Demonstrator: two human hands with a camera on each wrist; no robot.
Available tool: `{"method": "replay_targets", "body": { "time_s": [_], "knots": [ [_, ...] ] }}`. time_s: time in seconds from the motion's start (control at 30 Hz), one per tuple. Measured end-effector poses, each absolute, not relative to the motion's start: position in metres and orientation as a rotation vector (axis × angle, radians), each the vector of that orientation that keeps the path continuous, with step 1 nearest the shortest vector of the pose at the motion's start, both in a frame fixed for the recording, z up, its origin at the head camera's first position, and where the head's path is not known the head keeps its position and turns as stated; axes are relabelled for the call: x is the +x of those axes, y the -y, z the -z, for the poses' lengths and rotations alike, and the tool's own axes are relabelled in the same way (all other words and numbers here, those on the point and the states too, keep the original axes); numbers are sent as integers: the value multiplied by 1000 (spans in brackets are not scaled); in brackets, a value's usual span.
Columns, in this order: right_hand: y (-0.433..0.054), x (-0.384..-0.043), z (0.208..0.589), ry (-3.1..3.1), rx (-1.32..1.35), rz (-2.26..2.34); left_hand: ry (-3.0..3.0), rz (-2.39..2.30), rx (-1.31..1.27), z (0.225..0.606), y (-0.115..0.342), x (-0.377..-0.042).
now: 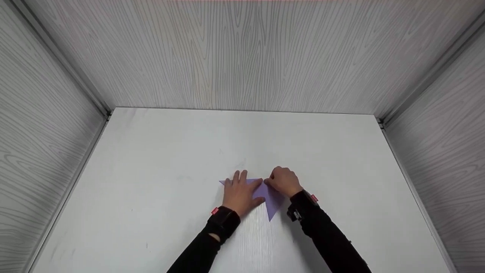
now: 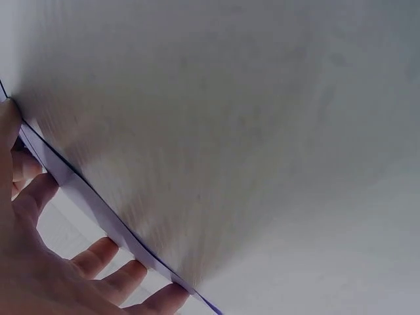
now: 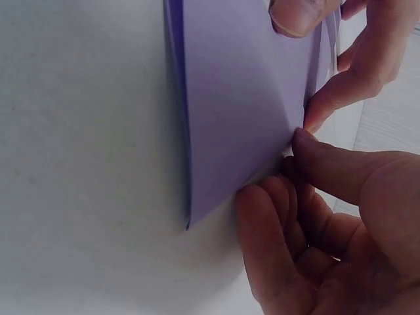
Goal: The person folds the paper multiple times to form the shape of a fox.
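Note:
A folded sheet of purple paper (image 1: 271, 206) lies on the white table, one pointed corner towards me and another out to the left. My left hand (image 1: 239, 195) is spread over its left part, fingers extended and pressing it down. In the left wrist view, the fingertips (image 2: 134, 270) rest along a narrow strip of the paper (image 2: 108, 220). My right hand (image 1: 285, 182) pinches the paper's far edge near the middle, its other fingers curled. In the right wrist view, the right thumb (image 3: 328, 161) meets the edge close beside a left fingertip, and the folded layers show slightly apart.
The white tabletop (image 1: 163, 151) extends around both hands. Grey wood-grain panels stand at the back (image 1: 242, 57), at the left (image 1: 41, 125) and at the right (image 1: 447, 132). Both forearms wear black sleeves and wrist straps.

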State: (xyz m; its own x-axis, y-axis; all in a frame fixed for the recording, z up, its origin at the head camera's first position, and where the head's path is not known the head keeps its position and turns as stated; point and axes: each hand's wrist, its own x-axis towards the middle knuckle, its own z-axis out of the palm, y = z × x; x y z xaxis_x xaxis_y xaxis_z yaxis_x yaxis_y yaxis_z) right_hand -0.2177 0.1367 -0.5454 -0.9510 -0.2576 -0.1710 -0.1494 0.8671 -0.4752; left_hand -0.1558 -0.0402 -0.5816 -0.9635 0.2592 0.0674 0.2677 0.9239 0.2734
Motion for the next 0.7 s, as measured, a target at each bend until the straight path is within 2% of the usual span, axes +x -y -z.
{"method": "replay_targets", "body": {
  "time_s": [0.7],
  "knots": [
    [-179, -210, 545, -2629, -322, 639, 3078, 414, -426, 580, 41, -155]
  ]
}}
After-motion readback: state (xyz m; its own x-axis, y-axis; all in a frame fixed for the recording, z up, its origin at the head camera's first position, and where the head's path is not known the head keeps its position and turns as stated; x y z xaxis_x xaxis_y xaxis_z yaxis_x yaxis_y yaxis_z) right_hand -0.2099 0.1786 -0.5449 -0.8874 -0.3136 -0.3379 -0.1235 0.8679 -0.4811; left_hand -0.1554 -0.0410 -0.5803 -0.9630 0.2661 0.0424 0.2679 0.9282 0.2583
